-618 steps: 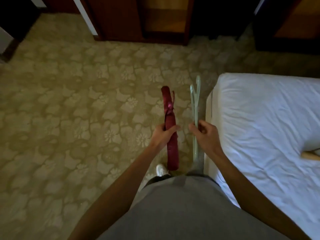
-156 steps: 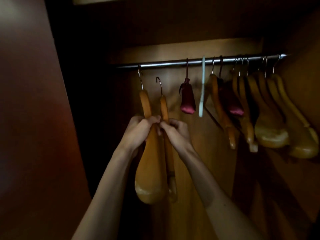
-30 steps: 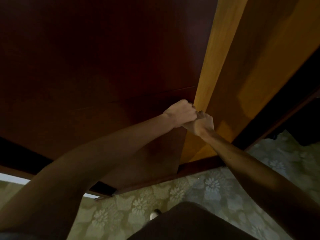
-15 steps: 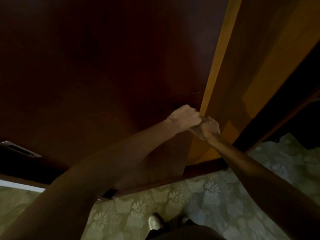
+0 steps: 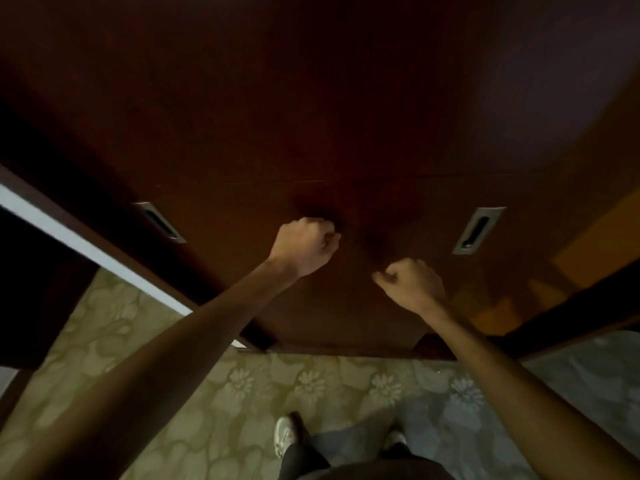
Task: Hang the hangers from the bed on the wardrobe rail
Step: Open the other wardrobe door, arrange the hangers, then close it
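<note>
No hangers visible; I guess stiff, light, grab by neck. Left hand (image 5: 304, 245) and right hand (image 5: 410, 284) curled, empty, at door (image 5: 346, 116), 12 o'clock.

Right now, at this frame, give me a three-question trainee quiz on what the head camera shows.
1. True or false: a hanger is visible in either hand.
2. How many recessed metal handles show on the wardrobe doors?
3. Which is higher in the picture: A) left hand B) right hand?

Key: 1 false; 2 two, left handle and right handle; 3 A.
</note>
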A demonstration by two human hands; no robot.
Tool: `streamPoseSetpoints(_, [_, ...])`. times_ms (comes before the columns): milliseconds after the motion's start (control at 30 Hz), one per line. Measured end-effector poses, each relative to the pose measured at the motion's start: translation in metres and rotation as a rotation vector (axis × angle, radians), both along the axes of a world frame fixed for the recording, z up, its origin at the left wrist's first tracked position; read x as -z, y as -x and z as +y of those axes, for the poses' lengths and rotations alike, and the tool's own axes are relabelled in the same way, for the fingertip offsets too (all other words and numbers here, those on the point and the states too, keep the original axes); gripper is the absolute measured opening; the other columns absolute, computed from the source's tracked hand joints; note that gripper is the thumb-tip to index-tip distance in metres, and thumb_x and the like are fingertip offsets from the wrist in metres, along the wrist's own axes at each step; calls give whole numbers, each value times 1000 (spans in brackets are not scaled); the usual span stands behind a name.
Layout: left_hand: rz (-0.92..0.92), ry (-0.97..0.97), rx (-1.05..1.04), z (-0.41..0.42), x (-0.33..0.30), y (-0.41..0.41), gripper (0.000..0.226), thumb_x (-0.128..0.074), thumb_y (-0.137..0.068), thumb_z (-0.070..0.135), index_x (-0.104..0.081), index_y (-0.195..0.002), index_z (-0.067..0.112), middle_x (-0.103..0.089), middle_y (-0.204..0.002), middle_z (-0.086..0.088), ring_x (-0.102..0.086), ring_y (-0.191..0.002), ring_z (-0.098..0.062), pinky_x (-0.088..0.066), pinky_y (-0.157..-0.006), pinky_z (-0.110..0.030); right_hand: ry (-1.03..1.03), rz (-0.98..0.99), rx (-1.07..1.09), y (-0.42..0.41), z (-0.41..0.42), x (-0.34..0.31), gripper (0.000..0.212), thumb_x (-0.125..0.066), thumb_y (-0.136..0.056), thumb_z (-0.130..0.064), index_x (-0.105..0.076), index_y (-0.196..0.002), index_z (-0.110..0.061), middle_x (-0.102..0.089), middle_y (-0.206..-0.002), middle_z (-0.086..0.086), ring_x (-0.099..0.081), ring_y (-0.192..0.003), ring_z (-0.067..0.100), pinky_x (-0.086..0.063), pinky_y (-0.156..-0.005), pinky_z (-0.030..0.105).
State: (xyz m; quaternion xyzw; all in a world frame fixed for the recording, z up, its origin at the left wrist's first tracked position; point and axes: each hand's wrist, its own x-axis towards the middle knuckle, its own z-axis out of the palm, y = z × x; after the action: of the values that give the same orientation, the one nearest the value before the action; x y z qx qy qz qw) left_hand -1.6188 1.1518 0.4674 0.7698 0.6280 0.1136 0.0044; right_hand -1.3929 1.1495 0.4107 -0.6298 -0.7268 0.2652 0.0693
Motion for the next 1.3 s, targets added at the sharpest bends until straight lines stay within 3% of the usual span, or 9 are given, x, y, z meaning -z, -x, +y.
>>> streamPoseSetpoints(200, [-139,-46,-469,-47,-10,149,20,-57,-91,36,-59,-105,21,-69,-98,5,-54,-71,-15,-37,-64,-29,-89,151,-194,155,-6,-36,28,-61,-94,-50,-77,-98,-28,-77,-95,-11,-72,-92,11,-59,-86,38])
streamPoseSetpoints(300, [-161,-15,-643,-58,-20,208,28,-59,-90,24,-57,-116,13,-70,-99,-7,-58,-73,-26,-36,-62,-33,-117,166,-239,233,-12,-53,27,-61,-93,-50,-76,-99,-28,-77,-98,-8,-72,-93,15,-59,-85,39])
streamPoseSetpoints(400, [-242,41,-790,-53,-24,261,41,-65,-88,22,-54,-123,5,-67,-111,-16,-66,-100,-40,-39,-67,-37,-179,162,-245,301,-17,-61,27,-61,-93,-50,-76,-97,-27,-77,-94,-7,-73,-90,16,-59,-81,37])
streamPoseSetpoints(467, [-254,97,-847,-48,-22,287,40,-66,-89,24,-57,-122,2,-66,-116,-18,-65,-107,-40,-41,-68,-37,-220,155,-220,336,-19,-62,27,-61,-94,-49,-76,-97,-26,-77,-92,-5,-73,-88,16,-59,-81,36])
streamPoseSetpoints(600, [-295,148,-819,-35,-16,302,29,-67,-89,20,-66,-113,4,-69,-111,-13,-68,-102,-33,-44,-66,-34,-269,86,-146,375,-21,-56,29,-59,-94,-49,-76,-95,-25,-76,-91,-3,-72,-89,20,-57,-80,35])
streamPoseSetpoints(800, [-491,64,-824,-26,-7,301,31,-70,-92,28,-69,-107,1,-70,-107,-14,-69,-99,-32,-47,-66,-33,-350,-33,5,388,-11,-45,43,-53,-96,-53,-67,-72,-20,-69,-77,1,-68,-77,23,-46,-70,33])
streamPoseSetpoints(933, [-547,5,-827,-24,-4,304,39,-73,-91,35,-71,-104,-1,-72,-104,-15,-71,-96,-32,-46,-64,-31,-379,-79,90,386,-8,-46,42,-52,-98,-51,-69,-77,-18,-69,-76,2,-69,-75,22,-54,-72,36])
streamPoseSetpoints(1100, [-583,9,-818,-20,-2,304,39,-74,-90,35,-71,-103,-2,-72,-104,-16,-70,-97,-32,-45,-66,-32,-398,-131,83,378,-4,-51,48,-53,-96,-53,-59,-61,-21,-65,-64,-1,-66,-64,19,-53,-66,34])
streamPoseSetpoints(1300, [-615,-3,-780,-17,1,300,34,-78,-87,33,-72,-97,1,-72,-94,-10,-64,-75,-19,-49,-60,-28,-420,-166,79,366,-4,-49,53,-53,-96,-53,-54,-54,-22,-60,-55,-3,-62,-54,17,-53,-61,33])
